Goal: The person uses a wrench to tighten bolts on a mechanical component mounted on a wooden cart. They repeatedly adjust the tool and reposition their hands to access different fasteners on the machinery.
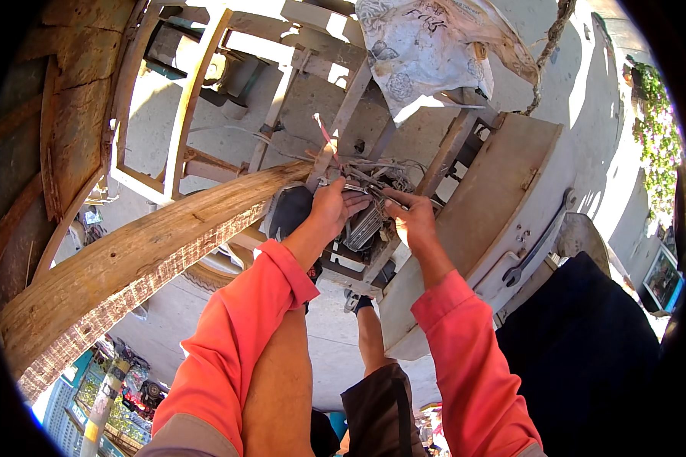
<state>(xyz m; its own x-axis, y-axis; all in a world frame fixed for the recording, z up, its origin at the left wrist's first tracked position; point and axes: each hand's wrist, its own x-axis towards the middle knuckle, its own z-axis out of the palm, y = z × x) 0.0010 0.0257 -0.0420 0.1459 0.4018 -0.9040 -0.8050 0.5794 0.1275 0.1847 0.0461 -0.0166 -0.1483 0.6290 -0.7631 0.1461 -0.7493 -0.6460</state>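
A tangle of grey and white wires [370, 177] sits on a wooden frame [343, 114], with one red wire [324, 133] sticking up from it. My left hand [329, 209] is closed around the near left part of the tangle. Just to its right, my right hand [408, 219] pinches wire strands at the tangle's edge. Between and under both hands lies a grey finned metal part [364, 226]. Both my sleeves are orange-red. What the fingers hold exactly is partly hidden.
A thick rough wooden beam [137, 266] slants from lower left up to the hands. A curved grey panel [495, 206] on the right carries a long wrench [537, 244]. Dark cloth [587, 335] lies lower right, patterned sheet [427, 53] and a rope [549, 46] above.
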